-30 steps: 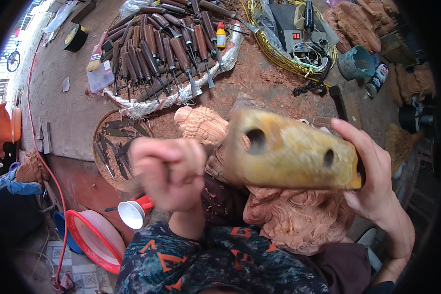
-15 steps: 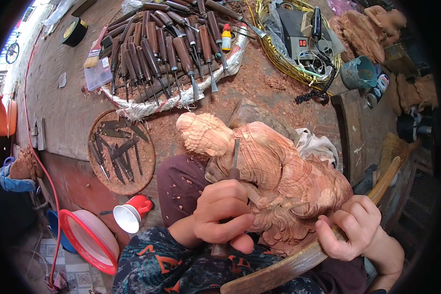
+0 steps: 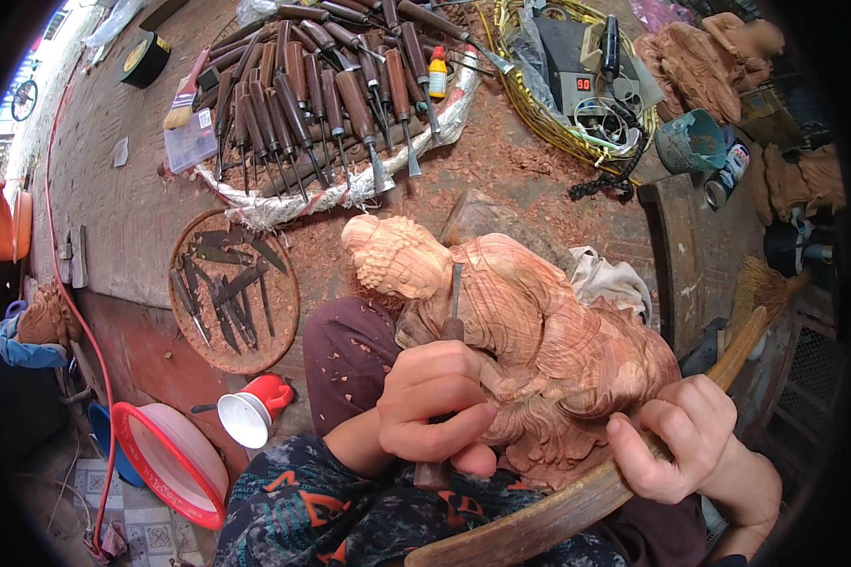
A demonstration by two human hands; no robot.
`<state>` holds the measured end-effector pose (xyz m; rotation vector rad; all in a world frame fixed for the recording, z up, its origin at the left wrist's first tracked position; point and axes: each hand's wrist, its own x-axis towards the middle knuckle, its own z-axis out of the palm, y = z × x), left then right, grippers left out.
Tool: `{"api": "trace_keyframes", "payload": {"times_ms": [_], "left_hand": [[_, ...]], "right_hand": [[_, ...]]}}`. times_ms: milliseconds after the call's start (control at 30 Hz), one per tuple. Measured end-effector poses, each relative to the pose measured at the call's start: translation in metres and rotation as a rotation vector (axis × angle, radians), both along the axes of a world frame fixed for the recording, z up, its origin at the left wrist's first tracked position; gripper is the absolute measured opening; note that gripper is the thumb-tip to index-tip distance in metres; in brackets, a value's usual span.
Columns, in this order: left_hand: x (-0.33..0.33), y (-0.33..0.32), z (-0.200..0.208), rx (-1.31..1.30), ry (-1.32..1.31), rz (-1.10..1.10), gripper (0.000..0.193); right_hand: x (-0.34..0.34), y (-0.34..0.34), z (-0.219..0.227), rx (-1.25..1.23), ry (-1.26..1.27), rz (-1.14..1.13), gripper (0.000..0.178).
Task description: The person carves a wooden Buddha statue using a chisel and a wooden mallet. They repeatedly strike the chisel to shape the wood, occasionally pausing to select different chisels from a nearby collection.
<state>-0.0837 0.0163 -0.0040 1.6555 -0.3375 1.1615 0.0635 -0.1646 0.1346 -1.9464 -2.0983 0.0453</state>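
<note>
The carved figure (image 3: 563,326), half hidden a second earlier, lay before me, open to my chisel (image 3: 453,330).
My left fingers (image 3: 449,439) wrapped it; my right fingers (image 3: 679,433) curled around a curved wooden bar (image 3: 529,520).

We're up on the person's head, peering through the left of two side-by-side fisheye cameras, tipped down and forward, upright and unmirrored! Close below us, there's the shirt (image 3: 303,501) along the lower edge, then the left hand (image 3: 432,408) and the right hand (image 3: 679,439), with the carved figure (image 3: 525,302) right beside them. Farther out, we sweep over the worktop (image 3: 128,208) to the carving tools (image 3: 291,107), cut off by the top edge. Wide to our lower left, we catch floor tiles (image 3: 160,541); straight edges bow toward the rim, and black fills the corners.
</note>
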Motion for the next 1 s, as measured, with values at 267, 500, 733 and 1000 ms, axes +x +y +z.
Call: {"api": "trace_keyframes", "payload": {"times_ms": [267,500,733,1000], "left_hand": [[0.013,0.003,0.003,-0.141,-0.082,0.097,0.039],[0.014,0.001,-0.002,-0.142,-0.134,0.103,0.038],[0.014,0.0,-0.003,-0.097,-0.134,0.109,0.038],[0.008,0.004,-0.004,-0.174,-0.038,0.087,0.032]], "right_hand": [[-0.003,0.005,0.003,0.046,0.025,-0.027,0.035],[-0.004,0.006,0.003,0.036,0.05,-0.048,0.035],[-0.004,0.006,0.002,0.051,0.044,-0.038,0.035],[-0.008,0.01,0.011,-0.048,-0.09,-0.125,0.029]]}}
